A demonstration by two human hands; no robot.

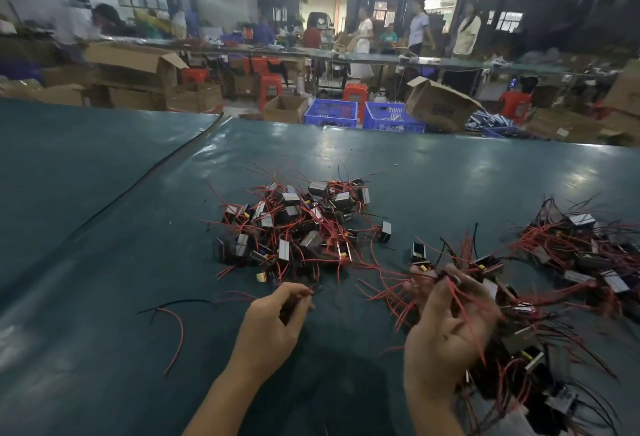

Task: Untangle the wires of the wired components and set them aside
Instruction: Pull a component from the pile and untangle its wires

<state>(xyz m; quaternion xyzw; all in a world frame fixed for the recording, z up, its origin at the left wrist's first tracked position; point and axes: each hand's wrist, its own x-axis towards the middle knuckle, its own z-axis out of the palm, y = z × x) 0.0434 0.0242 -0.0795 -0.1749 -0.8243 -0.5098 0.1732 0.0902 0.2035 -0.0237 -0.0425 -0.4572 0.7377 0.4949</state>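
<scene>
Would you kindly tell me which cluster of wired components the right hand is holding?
The cluster at the lower right, its red wires crossing the right hand's palm; the central heap and the far-right heap lie on the table.

A single wide-angle camera was mounted on the person's head and faced forward and down across the green table [104, 193]. The view sat close to the work: the left hand [273, 321] and right hand [446, 324] appeared at the bottom edge, and the wired components [298, 224] occupied mid-frame. The table's far edge crossed the upper third of the frame, and the workshop [346, 64] beyond filled the top. Lens distortion bowed that edge.
</scene>
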